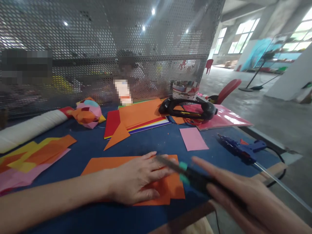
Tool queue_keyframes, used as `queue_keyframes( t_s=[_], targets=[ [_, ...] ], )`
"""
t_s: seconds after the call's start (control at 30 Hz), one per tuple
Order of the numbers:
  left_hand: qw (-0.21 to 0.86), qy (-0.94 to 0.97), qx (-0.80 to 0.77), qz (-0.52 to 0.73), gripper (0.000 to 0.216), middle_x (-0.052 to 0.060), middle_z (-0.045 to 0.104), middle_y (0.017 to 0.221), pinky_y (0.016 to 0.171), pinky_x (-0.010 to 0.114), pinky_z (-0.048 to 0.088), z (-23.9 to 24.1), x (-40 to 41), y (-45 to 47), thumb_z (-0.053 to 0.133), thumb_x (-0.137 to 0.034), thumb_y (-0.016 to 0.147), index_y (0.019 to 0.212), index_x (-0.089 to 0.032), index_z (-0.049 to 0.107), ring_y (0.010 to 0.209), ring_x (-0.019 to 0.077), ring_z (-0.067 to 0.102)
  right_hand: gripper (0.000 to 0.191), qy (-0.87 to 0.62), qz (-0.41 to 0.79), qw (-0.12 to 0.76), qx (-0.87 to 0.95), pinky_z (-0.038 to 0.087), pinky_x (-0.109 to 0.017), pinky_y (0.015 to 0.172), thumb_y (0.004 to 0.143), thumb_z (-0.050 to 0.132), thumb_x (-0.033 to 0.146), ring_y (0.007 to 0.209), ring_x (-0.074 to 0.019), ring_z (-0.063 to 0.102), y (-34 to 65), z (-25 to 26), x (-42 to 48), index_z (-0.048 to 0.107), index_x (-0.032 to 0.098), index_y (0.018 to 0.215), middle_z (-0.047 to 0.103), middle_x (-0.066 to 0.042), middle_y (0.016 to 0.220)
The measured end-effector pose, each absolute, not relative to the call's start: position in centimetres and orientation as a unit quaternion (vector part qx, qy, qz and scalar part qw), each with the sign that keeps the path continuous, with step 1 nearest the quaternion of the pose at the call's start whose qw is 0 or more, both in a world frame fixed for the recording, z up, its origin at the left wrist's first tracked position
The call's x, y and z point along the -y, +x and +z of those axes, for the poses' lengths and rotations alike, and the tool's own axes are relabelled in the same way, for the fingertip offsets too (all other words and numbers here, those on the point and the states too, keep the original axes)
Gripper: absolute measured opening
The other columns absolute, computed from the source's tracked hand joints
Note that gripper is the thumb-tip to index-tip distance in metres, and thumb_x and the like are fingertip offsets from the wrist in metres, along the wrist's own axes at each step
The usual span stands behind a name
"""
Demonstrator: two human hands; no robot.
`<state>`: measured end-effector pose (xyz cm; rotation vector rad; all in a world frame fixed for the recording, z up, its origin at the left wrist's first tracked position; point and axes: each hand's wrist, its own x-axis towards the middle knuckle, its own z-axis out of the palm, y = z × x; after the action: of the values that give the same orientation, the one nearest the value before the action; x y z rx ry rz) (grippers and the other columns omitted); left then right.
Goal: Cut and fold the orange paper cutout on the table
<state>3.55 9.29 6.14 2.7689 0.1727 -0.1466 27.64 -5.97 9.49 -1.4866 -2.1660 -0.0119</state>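
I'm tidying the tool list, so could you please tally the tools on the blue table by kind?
Glue gun: 1
Dark tool with green trim, in the right hand: 1
Black tool with a loop handle: 1
Total: 3

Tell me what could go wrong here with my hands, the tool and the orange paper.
The left hand lies flat on the orange paper, and the tool in the right hand points at those fingers, so it might nick them. The tool looks blurred, so aim may be poor. The glue gun lies close to the table edge, where the right arm could knock it off.
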Motion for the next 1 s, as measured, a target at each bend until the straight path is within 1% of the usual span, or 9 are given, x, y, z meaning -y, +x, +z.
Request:
queue_keyframes(
  t_s=[0.07,0.2,0.27,0.37,0.47,0.63,0.8,0.87,1.0],
  targets=[
    [0.186,0.974,-0.126,-0.02,0.071,0.01,0.025,0.158,0.118,0.053,0.02,6.4,-8.8,3.4,0.048,-0.049,0.092,0.151,-0.021,0.02,0.145,0.0283,0.026,0.037,-0.62,-0.141,0.24,0.733,0.056,-0.021,0.06,0.1,0.038,0.032,0.088,-0.0172,0.073,29.5,8.9,4.8,0.05,0.027,0.134,0.072,-0.003,0.113],
    [0.207,0.923,-0.322,0.032,0.061,0.015,0.05,0.136,0.105,0.05,0.04,6.9,-7.5,3.0,0.046,-0.058,0.089,0.132,-0.015,0.047,0.124,0.0302,0.049,0.041,-0.664,-0.257,0.188,0.677,0.054,-0.03,0.054,0.099,0.036,0.03,0.074,-0.0223,0.069,31.4,6.2,2.6,0.052,0.016,0.134,0.068,-0.008,0.09],
    [0.235,0.89,-0.39,0.027,0.061,0.013,0.053,0.123,0.097,0.048,0.045,6.9,-6.7,3.0,0.05,-0.064,0.084,0.121,-0.016,0.051,0.112,0.0289,0.053,0.043,-0.663,-0.304,0.149,0.668,0.053,-0.036,0.058,0.097,0.037,0.022,0.072,-0.0249,0.064,31.9,4.9,1.9,0.05,0.014,0.136,0.063,-0.008,0.083],
    [0.262,0.857,-0.445,0.002,0.072,0.011,0.05,0.122,0.098,0.05,0.042,6.8,-5.5,3.2,0.062,-0.07,0.072,0.12,-0.018,0.05,0.113,0.0309,0.051,0.047,-0.656,-0.341,0.11,0.664,0.051,-0.039,0.06,0.091,0.042,0.013,0.074,-0.0264,0.059,32.4,3.5,1.3,0.052,0.017,0.136,0.061,-0.01,0.09],
    [0.278,0.831,-0.483,-0.006,0.073,0.008,0.05,0.121,0.096,0.047,0.04,6.9,-4.7,3.9,0.074,-0.064,0.062,0.115,-0.02,0.051,0.112,0.0307,0.049,0.039,-0.633,-0.328,0.146,0.686,0.05,-0.04,0.061,0.093,0.044,0.02,0.08,-0.0273,0.059,32.2,2.8,1.2,0.057,0.015,0.129,0.061,-0.013,0.102],
    [0.294,0.803,-0.518,-0.016,0.053,0.0,0.053,0.099,0.074,0.034,0.038,7.2,-4.5,5.0,0.08,-0.046,0.057,0.091,-0.021,0.049,0.088,0.0206,0.05,0.043,-0.579,-0.276,0.235,0.73,0.048,-0.044,0.08,0.094,0.046,0.03,0.104,-0.0298,0.055,30.7,2.3,1.7,0.051,0.014,0.134,0.056,-0.015,0.121],
    [0.389,0.765,-0.513,0.01,0.018,-0.006,0.044,0.073,0.063,0.026,0.032,7.2,-5.3,4.8,0.059,-0.028,0.072,0.076,-0.021,0.042,0.069,0.0123,0.041,0.04,-0.504,-0.182,0.292,0.792,0.047,-0.037,0.087,0.091,0.052,0.027,0.107,-0.0225,0.057,29.3,1.5,1.9,0.054,0.022,0.131,0.061,-0.008,0.118],
    [0.417,0.758,-0.5,0.049,0.015,-0.006,0.038,0.069,0.062,0.024,0.032,7.5,-6.5,4.1,0.052,-0.029,0.076,0.072,-0.021,0.04,0.067,0.0109,0.039,0.037,-0.499,-0.15,0.3,0.799,0.048,-0.034,0.086,0.09,0.053,0.026,0.103,-0.0198,0.06,28.9,1.2,1.8,0.056,0.025,0.127,0.064,-0.004,0.115],
    [0.353,0.757,-0.535,0.131,0.022,-0.006,0.046,0.067,0.061,0.023,0.032,8.7,-11.5,1.9,0.054,-0.041,0.078,0.078,-0.019,0.051,0.064,0.0105,0.043,0.036,-0.488,-0.113,0.296,0.813,0.051,-0.032,0.082,0.088,0.056,0.025,0.097,-0.0182,0.065,27.8,0.9,1.3,0.059,0.028,0.124,0.068,-0.001,0.109]
  ],
)
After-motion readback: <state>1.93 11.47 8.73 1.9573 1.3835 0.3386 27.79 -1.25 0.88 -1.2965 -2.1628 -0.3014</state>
